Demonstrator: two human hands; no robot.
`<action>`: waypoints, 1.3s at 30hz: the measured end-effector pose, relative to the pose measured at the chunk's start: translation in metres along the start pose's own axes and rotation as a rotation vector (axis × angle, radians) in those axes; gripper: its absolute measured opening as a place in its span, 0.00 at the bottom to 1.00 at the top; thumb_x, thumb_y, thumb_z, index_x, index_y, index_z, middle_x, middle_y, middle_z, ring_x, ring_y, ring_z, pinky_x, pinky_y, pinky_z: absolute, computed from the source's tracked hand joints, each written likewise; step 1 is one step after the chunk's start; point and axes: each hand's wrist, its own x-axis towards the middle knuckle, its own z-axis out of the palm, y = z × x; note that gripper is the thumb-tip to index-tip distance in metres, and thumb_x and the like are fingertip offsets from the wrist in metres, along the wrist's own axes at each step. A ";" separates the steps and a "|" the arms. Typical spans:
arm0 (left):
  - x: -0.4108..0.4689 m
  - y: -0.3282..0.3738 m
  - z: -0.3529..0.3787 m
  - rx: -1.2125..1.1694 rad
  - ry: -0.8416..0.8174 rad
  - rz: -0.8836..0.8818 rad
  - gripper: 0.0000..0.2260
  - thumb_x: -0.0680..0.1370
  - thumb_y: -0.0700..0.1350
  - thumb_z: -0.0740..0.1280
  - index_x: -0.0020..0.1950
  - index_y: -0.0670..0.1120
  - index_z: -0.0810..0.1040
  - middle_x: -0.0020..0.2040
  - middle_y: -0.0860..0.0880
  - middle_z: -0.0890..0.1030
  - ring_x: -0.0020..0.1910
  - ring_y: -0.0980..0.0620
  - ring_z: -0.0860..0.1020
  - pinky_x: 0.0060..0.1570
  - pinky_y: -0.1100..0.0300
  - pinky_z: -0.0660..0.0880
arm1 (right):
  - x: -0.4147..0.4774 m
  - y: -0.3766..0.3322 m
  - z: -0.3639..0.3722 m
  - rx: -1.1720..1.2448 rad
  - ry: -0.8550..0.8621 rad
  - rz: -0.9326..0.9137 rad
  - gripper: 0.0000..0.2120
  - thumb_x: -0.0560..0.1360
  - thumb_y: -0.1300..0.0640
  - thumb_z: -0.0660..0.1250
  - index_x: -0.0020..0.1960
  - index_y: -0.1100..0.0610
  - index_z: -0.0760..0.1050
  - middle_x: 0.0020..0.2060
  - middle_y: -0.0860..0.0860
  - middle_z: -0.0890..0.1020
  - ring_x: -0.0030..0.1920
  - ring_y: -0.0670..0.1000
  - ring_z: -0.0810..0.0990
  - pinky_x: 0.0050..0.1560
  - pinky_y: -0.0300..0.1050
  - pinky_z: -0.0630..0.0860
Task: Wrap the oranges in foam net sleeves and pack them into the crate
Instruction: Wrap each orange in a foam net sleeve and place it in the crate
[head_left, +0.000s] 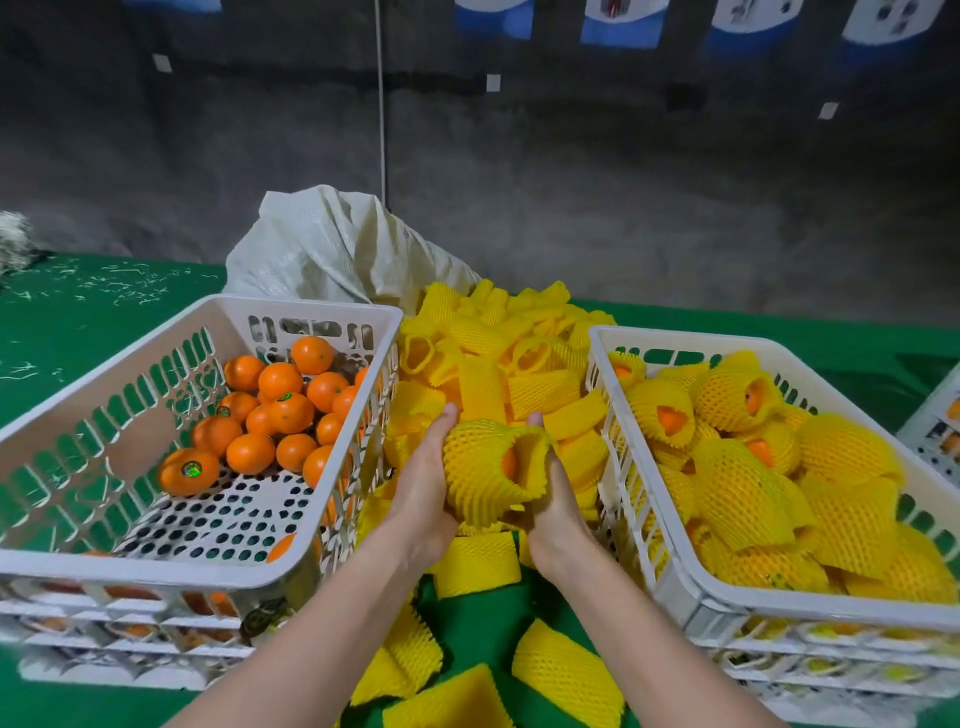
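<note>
Loose yellow foam sleeves (566, 670) lie flat at the near edge of the green bench (62, 322), between the person's two forearms. Toward the left edge stands a white slotted crate (130, 564), stacked on another. Its bare oranges (280, 410) are heaped toward the far right corner, some with small stickers. Behind its far right corner a pale woven sack (332, 244) slumps open, and a big pile of empty sleeves (498, 358) spills from it down the middle of the bench.

Above that pile the left hand (423, 483) cups an orange (509, 462) from the left, its fingers curled round the fruit through the net sleeve (478, 467) that covers it. Only a patch of peel shows at the sleeve's open end. The right hand (553, 499) grips that open end, fingers curled over its rim.

Toward the right edge a second white crate (691, 571) is piled nearly full of wrapped oranges (743, 488). Part of another crate (935, 426) shows at the far right.
</note>
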 end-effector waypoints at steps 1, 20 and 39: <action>0.000 -0.002 0.001 0.040 0.025 0.031 0.22 0.73 0.59 0.68 0.61 0.48 0.74 0.54 0.45 0.82 0.54 0.45 0.80 0.58 0.48 0.75 | 0.000 0.003 0.001 -0.024 0.013 -0.025 0.16 0.71 0.34 0.56 0.41 0.44 0.75 0.37 0.43 0.82 0.43 0.47 0.79 0.44 0.46 0.75; -0.003 -0.015 -0.001 0.199 -0.012 0.242 0.17 0.70 0.55 0.66 0.39 0.40 0.80 0.35 0.46 0.84 0.35 0.51 0.82 0.39 0.58 0.80 | -0.001 0.006 -0.002 0.283 0.091 0.046 0.14 0.78 0.45 0.58 0.61 0.46 0.73 0.51 0.54 0.80 0.47 0.53 0.78 0.42 0.46 0.74; -0.007 0.002 -0.010 0.227 -0.254 -0.339 0.23 0.66 0.60 0.68 0.54 0.47 0.81 0.46 0.43 0.85 0.39 0.45 0.84 0.35 0.55 0.78 | -0.012 0.001 -0.016 -0.457 -0.040 -0.384 0.16 0.69 0.43 0.59 0.37 0.56 0.62 0.40 0.54 0.68 0.44 0.56 0.67 0.43 0.51 0.62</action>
